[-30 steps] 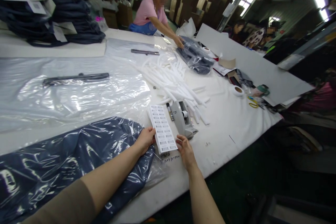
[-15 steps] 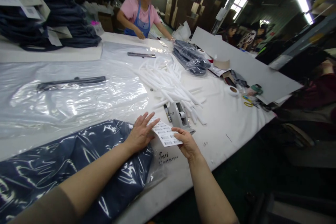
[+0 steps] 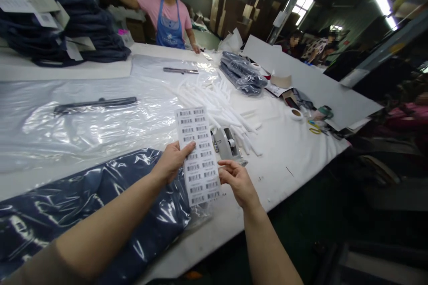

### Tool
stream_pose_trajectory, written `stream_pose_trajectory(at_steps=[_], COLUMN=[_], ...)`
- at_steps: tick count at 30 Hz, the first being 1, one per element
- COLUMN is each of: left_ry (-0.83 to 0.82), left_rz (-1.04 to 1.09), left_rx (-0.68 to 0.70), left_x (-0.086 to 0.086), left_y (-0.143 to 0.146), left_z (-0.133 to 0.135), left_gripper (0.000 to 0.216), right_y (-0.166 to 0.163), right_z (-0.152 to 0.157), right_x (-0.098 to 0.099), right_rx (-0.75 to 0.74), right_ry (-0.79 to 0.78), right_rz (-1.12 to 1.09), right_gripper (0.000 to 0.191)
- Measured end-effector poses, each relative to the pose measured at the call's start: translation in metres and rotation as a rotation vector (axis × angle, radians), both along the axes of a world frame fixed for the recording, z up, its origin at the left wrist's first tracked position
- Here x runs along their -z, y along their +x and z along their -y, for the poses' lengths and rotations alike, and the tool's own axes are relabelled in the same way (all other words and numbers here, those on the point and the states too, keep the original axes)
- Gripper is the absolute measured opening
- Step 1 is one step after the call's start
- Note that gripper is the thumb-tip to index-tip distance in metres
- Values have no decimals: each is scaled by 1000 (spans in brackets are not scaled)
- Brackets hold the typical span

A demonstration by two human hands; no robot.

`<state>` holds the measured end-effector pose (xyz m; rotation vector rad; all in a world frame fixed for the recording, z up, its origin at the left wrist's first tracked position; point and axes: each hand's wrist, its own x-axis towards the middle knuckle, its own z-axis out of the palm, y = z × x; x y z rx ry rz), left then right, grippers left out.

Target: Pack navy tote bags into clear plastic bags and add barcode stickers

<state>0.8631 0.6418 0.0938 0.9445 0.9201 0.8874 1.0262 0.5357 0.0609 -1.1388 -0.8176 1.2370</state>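
Note:
A white sheet of barcode labels is held up over the table, its printed side facing me. My left hand grips its left edge, thumb across the front. At the right edge of the sheet is my right hand, fingers bent and thumb and fingertips pinched at the margin. Under my left forearm lies a dark blue item in a clear plastic bag. Just behind the sheet stands a grey tape dispenser, partly covered by it.
White strips are heaped mid-table. Clear plastic bags lie flat on the left, near a dark folded stack. Bagged dark goods, a tape roll and yellow-handled scissors lie right. A co-worker stands across the table.
The label sheet has been raised and turned towards me. My left hand has gone from spread fingers to gripping its left edge. The co-worker has moved left, one arm stretched out.

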Motion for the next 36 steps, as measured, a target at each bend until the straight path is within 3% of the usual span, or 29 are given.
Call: stream_pose_trajectory(at_steps=[4,9,12,17,23,27,36], left_ry=[-50,-126,-167,-202,-229,-298,-484], left_rz=[13,146,174,167,183,243,215], left_rx=[63,130,113,18,-81,-52,-40], left_x=[13,16,19,26,30,37,57], left_y=[-5,-11,-13,-14,-17,-13,13], left_z=[10,17,19,20,18,18,29], left_gripper=[17,22,22,24,27,36,45], right_y=[-9,-16,-20,-19,-20,-22,-7], right_z=[5,10,12,16,19,22,33], right_x=[13,26,32,34,25,28,34], right_rx=[38,17,9,156,105,90,167], right_ry=[-61,-50,-38,-30,-68,-101,-126], right_rz=[23,-1,28,228,-47,-29,-51], right_gripper=[39,30,27,27,40,51,51])
